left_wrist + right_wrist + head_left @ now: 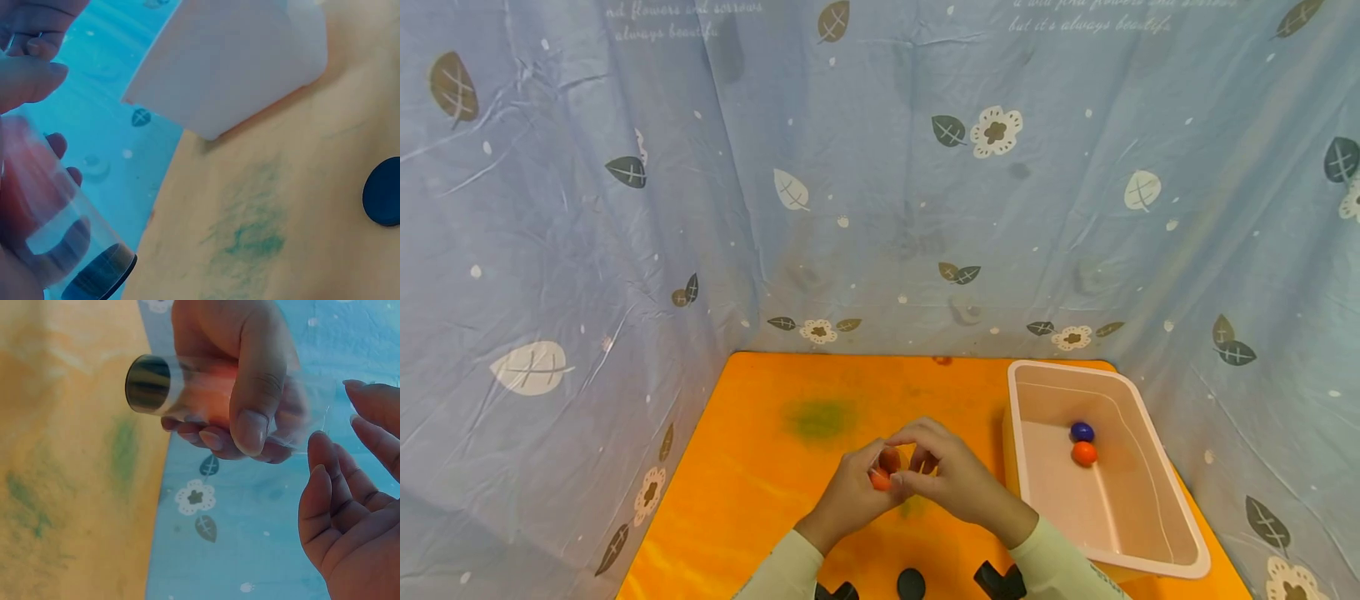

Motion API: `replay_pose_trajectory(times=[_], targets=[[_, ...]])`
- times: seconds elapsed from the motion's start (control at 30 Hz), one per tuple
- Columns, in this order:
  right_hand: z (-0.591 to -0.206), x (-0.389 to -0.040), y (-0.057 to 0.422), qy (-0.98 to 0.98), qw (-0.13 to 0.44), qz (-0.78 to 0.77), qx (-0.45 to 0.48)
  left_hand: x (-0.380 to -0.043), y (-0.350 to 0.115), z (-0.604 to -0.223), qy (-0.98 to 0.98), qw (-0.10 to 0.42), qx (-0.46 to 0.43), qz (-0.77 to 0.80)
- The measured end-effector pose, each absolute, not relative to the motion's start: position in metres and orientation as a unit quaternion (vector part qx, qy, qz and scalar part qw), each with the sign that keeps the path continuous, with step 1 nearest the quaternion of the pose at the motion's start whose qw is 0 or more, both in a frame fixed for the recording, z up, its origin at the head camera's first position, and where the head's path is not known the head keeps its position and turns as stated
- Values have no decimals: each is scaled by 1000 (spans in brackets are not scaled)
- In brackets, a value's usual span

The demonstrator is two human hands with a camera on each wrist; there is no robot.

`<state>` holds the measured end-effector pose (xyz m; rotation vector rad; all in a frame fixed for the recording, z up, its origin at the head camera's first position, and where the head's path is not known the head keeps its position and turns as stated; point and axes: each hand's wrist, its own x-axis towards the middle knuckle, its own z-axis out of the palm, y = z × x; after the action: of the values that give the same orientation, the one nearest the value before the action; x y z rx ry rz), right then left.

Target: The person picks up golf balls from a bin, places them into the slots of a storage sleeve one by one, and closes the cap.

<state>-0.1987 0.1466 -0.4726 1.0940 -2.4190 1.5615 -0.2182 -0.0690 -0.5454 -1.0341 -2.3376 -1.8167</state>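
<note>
A transparent tube (pixel 203 390) is gripped by the left hand (pixel 856 487); the right hand (pixel 953 477), fingers parted, is held beside its end.

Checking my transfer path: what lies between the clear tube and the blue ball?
Head view: from clear tube to blue ball come the right hand, a strip of orange tabletop and the bin's left rim.

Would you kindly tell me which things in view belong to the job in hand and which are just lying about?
In the job:
clear tube, gripped by the left hand, with the right hand at one end
orange piece inside it
probably the bin, blue ball and orange ball

Just about, it seems:
black disc, untouched, use unclear
curtain
</note>
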Motion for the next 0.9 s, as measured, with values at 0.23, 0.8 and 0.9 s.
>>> replay_pose_trajectory(times=[0.23,0.8,0.9], targets=[[-473,-198,147,-784,33,510,353,-218,-70,-548,-743,-9,-332,-581],[-460,-201,159,-801,55,503,321,-213,-68,-545,-749,-23,-301,-591],[-457,-202,164,-802,66,504,314,-213,-69,-545,-754,-24,-299,-585]])
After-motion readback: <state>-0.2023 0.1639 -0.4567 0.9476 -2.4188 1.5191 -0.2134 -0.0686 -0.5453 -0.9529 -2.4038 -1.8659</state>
